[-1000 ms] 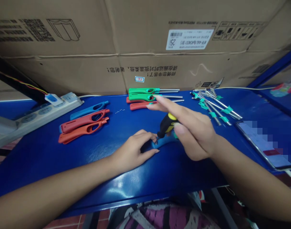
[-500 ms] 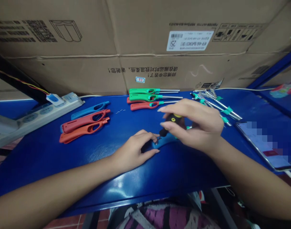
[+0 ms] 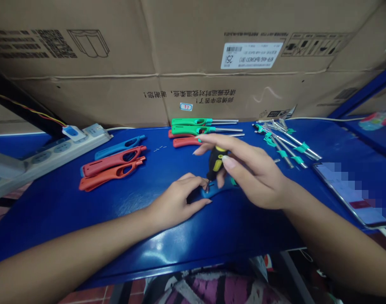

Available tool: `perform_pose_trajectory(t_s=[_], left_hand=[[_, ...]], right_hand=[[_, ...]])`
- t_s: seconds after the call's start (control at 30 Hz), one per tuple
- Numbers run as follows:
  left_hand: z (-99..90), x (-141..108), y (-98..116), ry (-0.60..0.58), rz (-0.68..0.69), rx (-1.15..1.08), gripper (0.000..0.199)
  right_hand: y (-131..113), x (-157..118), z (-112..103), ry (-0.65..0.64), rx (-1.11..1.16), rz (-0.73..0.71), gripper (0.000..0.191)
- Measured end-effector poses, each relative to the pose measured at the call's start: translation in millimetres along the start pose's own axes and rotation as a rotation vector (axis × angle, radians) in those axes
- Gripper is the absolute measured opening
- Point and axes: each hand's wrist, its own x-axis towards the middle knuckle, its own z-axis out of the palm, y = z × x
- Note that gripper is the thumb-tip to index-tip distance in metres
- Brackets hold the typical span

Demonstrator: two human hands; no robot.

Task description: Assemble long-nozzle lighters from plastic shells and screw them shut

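My right hand (image 3: 258, 173) is closed around a short black and yellow screwdriver (image 3: 216, 164), held nearly upright. Its lower end meets a blue lighter (image 3: 213, 192) lying on the table. My left hand (image 3: 183, 192) pinches the lighter's left end, index finger beside the screwdriver's shaft and thumb on the near side. The screwdriver's tip is too small to make out, and my right hand covers much of the lighter's right part. A bit of green plastic (image 3: 233, 181) shows at the lighter under my right hand.
Blue, red and orange lighter shells (image 3: 113, 162) lie at left beside a power strip (image 3: 58, 150). Assembled green and red lighters (image 3: 193, 128) rest at the back, near small pins (image 3: 160, 148). Metal tubes with green parts (image 3: 288, 143) and a phone (image 3: 351, 194) are at right. A cardboard box (image 3: 193, 50) stands behind.
My right hand has shifted left and turned on the screwdriver, showing more of its handle, which now stands more upright. My left hand and the blue lighter have stayed in place.
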Motion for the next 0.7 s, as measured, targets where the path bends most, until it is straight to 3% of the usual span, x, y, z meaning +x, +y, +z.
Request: perform_pose_trajectory(t_s=[0.07, 0.23, 0.4, 0.53, 0.6, 0.7], left_hand=[[0.2, 0.3, 0.0, -0.001, 0.002, 0.008, 0.016], [0.8, 0.0, -0.7, 0.023, 0.032, 0.011, 0.017], [-0.7, 0.2, 1.1, -0.004, 0.0, -0.006, 0.016], [-0.4, 0.5, 1.3, 0.0, 0.006, -0.012, 0.016], [-0.1, 0.7, 1.1, 0.002, 0.005, -0.015, 0.016], [0.1, 0.8, 0.6, -0.007, -0.005, -0.013, 0.017]], right_hand=[[0.2, 1.1, -1.4, -0.051, 0.107, 0.046, 0.036], [2.1, 0.5, -2.8, 0.091, -0.134, -0.05, 0.034], [0.8, 0.5, -3.0, 0.02, 0.064, 0.024, 0.037], [2.5, 2.0, -3.5, 0.166, -0.187, -0.079, 0.025], [3.9, 1.9, -2.6, 0.131, -0.186, -0.075, 0.03], [4.4, 1.5, -1.5, 0.016, 0.004, 0.007, 0.04]])
